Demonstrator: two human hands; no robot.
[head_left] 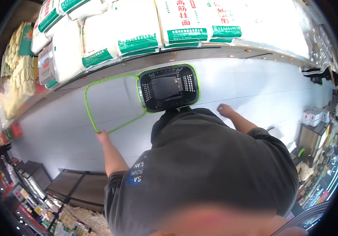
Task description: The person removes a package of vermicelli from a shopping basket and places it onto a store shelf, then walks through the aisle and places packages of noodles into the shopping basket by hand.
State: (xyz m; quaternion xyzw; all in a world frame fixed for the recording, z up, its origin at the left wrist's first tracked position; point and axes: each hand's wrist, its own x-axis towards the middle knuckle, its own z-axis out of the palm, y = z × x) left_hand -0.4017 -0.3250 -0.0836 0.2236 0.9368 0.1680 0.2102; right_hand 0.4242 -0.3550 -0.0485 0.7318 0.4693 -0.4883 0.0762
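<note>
My left hand [103, 136] is closed on the corner of a green frame [91, 111], which reaches out to the left of a black basket [147, 103]. The basket has perforated walls and a bright green rim. A dark flat thing shows on its bottom; I cannot make out what it is. My right hand [225, 110] hangs to the right of the basket, apart from it, with its fingers curled in and nothing visible in them.
White and green sacks [137, 29] line a shelf along the far side. Noodle-like packs [21, 78] hang at the left. Dark display stands [74, 187] are behind at the lower left, and boxes [314, 117] sit on a stand at the right.
</note>
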